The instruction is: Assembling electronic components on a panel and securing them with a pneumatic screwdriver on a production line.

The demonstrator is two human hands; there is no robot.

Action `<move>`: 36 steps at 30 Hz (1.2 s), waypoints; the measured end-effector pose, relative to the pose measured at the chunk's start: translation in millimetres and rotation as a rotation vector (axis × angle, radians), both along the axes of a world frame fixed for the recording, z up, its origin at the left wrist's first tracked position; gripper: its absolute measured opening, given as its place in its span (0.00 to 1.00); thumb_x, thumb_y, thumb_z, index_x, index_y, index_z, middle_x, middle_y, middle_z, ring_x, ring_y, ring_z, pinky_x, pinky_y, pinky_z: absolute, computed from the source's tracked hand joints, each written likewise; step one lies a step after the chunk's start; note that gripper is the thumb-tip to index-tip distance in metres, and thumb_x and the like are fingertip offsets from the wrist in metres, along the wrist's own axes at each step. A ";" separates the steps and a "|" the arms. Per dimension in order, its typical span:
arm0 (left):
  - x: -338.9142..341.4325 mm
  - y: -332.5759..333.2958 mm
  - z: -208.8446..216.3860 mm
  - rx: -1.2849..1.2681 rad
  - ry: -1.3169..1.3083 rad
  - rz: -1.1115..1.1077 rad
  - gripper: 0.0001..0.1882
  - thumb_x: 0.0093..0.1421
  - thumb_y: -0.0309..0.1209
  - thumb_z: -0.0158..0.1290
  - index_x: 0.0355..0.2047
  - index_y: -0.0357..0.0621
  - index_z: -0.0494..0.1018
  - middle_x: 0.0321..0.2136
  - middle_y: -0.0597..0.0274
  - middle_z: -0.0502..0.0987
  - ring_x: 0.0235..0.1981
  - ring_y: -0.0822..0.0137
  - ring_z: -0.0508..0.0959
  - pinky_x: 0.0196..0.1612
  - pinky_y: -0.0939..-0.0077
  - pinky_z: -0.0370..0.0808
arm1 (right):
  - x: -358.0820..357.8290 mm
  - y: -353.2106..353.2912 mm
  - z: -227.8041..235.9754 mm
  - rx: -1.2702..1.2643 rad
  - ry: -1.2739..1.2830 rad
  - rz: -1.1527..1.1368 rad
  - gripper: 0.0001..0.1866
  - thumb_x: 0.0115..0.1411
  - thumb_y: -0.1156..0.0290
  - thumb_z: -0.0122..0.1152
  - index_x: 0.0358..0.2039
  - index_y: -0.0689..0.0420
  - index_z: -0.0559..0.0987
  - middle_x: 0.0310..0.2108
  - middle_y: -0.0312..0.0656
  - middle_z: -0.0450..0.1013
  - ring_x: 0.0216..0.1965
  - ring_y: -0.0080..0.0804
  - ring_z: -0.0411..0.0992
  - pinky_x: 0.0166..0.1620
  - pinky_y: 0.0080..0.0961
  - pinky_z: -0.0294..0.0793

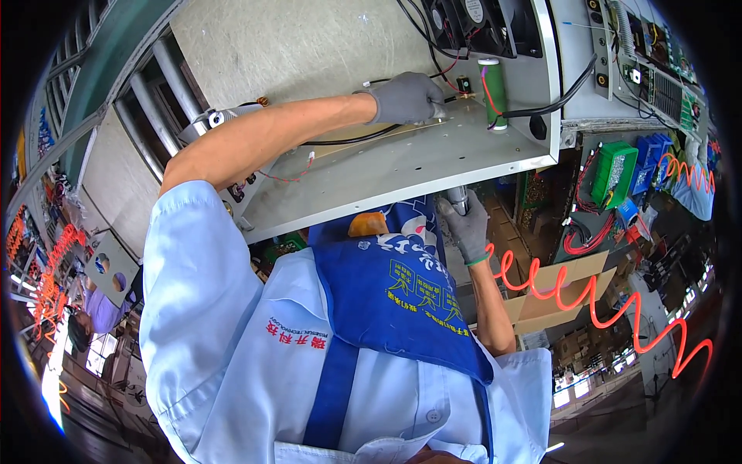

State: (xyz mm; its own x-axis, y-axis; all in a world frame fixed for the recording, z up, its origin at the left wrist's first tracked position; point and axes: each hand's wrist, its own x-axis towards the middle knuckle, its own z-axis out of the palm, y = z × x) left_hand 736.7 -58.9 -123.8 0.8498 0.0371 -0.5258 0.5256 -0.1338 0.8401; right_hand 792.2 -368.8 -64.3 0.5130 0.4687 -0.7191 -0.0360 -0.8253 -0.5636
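Grey knitted gloves cover both hands. The left grip [408, 98], at upper centre, is closed with its fingers curled beside a small black part [463, 83]; whether it pinches anything cannot be told. The right grip [465, 224], right of centre, is wrapped round one silvery cylindrical tool [458, 199], just below the front edge of a grey sheet-metal chassis [386, 174]. A single green band [478, 261] rings the right wrist.

In the chassis, whose flat floor is dotted with small holes, one green cylinder [493, 81] with a pale top stands near the right wall, a red and a purple wire running along it. One black cable [352, 141] passes below the left wrist, and at least two black fans [479, 19] sit at the top of the frame.

White and yellow printing marks the blue cloth apron [402, 286]; small red lettering shows on the light blue shirt [209, 309].

Farther out at right are one green plastic bin [616, 174] of small pieces, blue bins [648, 158] beside it, a bundle of red wires [587, 236], an open cardboard box [553, 290] and one coiled orange-red hose [595, 298]. Smooth steel rollers [154, 112] lie at upper left
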 end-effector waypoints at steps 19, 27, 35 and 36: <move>-98.3 -54.5 188.9 0.351 -0.465 0.204 0.15 0.64 0.32 0.54 0.47 0.36 0.77 0.40 0.48 0.81 0.40 0.57 0.83 0.46 0.67 0.77 | -30.1 -60.6 -15.1 0.058 -0.174 0.022 0.26 0.51 0.56 0.73 0.43 0.62 0.79 0.32 0.47 0.80 0.34 0.36 0.79 0.40 0.35 0.77; -134.9 -132.5 -33.0 0.638 -0.084 0.380 0.13 0.63 0.32 0.51 0.43 0.39 0.79 0.39 0.41 0.80 0.44 0.43 0.79 0.48 0.54 0.74 | -55.0 -114.1 -10.3 0.085 -0.185 -0.037 0.26 0.51 0.55 0.73 0.42 0.64 0.79 0.32 0.48 0.79 0.33 0.38 0.79 0.41 0.35 0.77; -90.6 -121.1 -105.3 0.965 -0.020 0.362 0.10 0.60 0.29 0.47 0.38 0.41 0.77 0.41 0.39 0.78 0.42 0.41 0.78 0.48 0.51 0.74 | -74.0 -160.9 3.1 0.072 -0.255 -0.048 0.23 0.53 0.56 0.71 0.37 0.62 0.78 0.28 0.43 0.76 0.30 0.30 0.74 0.36 0.33 0.73; -97.6 -119.0 -107.3 1.013 -0.002 0.400 0.10 0.60 0.29 0.48 0.37 0.41 0.77 0.41 0.39 0.78 0.42 0.41 0.78 0.48 0.51 0.74 | -76.5 -166.1 3.7 0.064 -0.252 -0.064 0.23 0.53 0.56 0.71 0.37 0.62 0.78 0.28 0.43 0.76 0.30 0.29 0.74 0.37 0.32 0.73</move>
